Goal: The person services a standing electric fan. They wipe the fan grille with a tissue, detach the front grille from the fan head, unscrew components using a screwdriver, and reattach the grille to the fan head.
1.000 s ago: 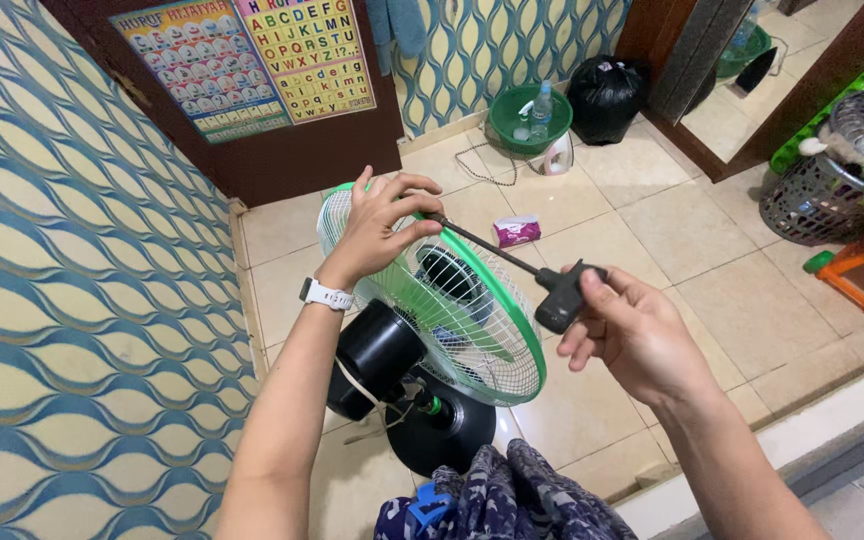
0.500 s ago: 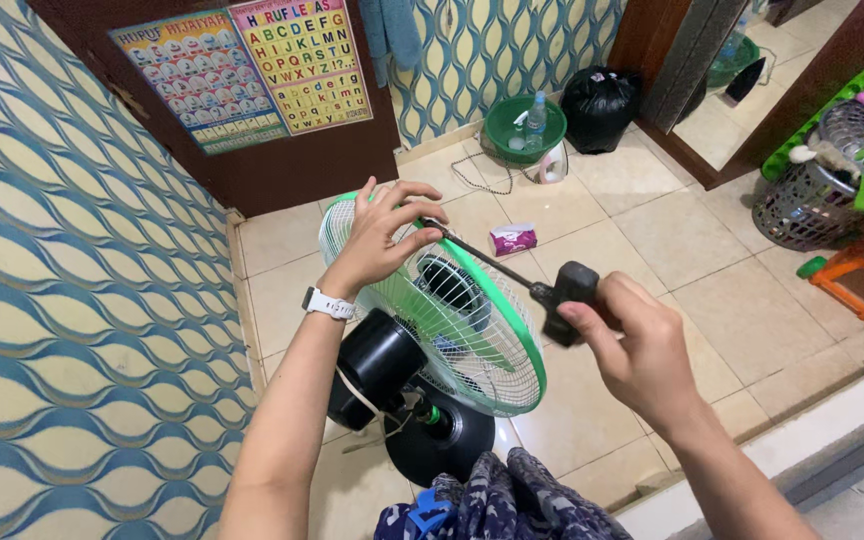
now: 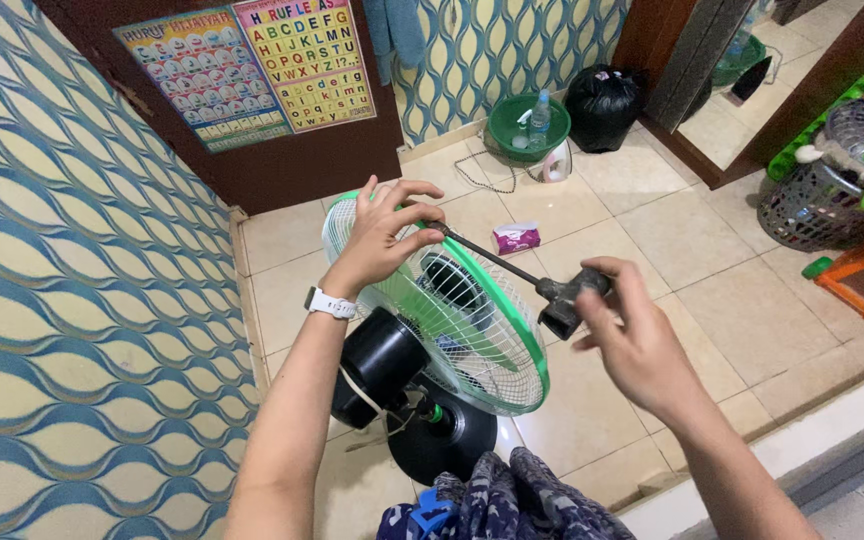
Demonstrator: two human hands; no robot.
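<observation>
A small floor fan [image 3: 452, 330] with a white wire grille, green rim and black motor housing stands on a round black base on the tiled floor. My left hand [image 3: 387, 235], with a white watch on the wrist, grips the top of the grille's rim. My right hand [image 3: 622, 335] holds the dark handle of a long screwdriver [image 3: 512, 268]. Its thin shaft runs up and left to the rim beside my left fingers.
A pink tissue pack [image 3: 517, 238] lies on the tiles behind the fan. A green basin [image 3: 527, 125] with a bottle and a black bag [image 3: 602, 100] stand by the far wall. Baskets and toys [image 3: 842, 190] crowd the right side. Patterned fabric [image 3: 502, 505] lies below the fan.
My right hand has turned on the screwdriver handle and shifted slightly lower. The left hand stays on the grille's top rim.
</observation>
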